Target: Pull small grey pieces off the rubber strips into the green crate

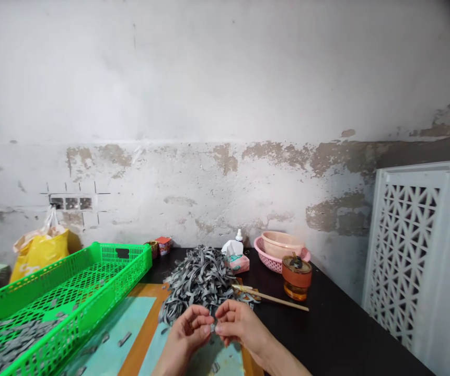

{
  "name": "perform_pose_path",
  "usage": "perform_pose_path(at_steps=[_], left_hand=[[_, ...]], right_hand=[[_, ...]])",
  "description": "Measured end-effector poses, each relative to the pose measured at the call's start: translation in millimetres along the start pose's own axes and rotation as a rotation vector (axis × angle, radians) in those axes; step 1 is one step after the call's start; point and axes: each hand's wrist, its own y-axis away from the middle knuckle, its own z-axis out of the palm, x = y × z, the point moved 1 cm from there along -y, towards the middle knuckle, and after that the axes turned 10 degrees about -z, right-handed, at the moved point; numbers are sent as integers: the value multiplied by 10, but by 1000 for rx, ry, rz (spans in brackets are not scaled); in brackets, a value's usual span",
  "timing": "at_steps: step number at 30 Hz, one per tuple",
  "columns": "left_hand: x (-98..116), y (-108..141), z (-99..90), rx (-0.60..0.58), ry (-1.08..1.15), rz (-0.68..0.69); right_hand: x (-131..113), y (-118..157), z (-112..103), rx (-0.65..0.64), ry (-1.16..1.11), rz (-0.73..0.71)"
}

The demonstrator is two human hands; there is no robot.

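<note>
My left hand (191,331) and my right hand (238,326) meet fingertip to fingertip just in front of a heap of grey strips (199,277). Pinched between them is a small grey piece (212,328), mostly covered by the fingers; its exact kind I cannot make out. Below the hands lies a pale blue-green mat (150,342) with an orange-brown band across it. A few flat grey pieces (124,339) are scattered there. More of these pieces (21,339) lie in the green plastic crate (130,266) on my left.
Behind the heap stand a tissue box (239,263) and a white-capped bottle (239,236). To the right are pink basins (283,244), an amber jar (297,279) and a wooden stick (281,301) on the black table (350,329). A yellow bag (42,256) sits behind the crate.
</note>
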Motion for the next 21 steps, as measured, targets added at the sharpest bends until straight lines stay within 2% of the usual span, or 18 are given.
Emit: perform_pose_path(at_steps=[4, 11, 16, 21], left_hand=[[-3, 7, 9, 9, -13, -38], [6, -10, 34, 28, -93, 84], [-1, -3, 56, 14, -153, 104], [6, 10, 41, -35, -149, 47]], right_hand=[[49, -40, -24, 19, 64, -26], [1, -13, 12, 37, 90, -72], [-19, -2, 28, 44, 93, -70], [21, -22, 11, 45, 117, -84]])
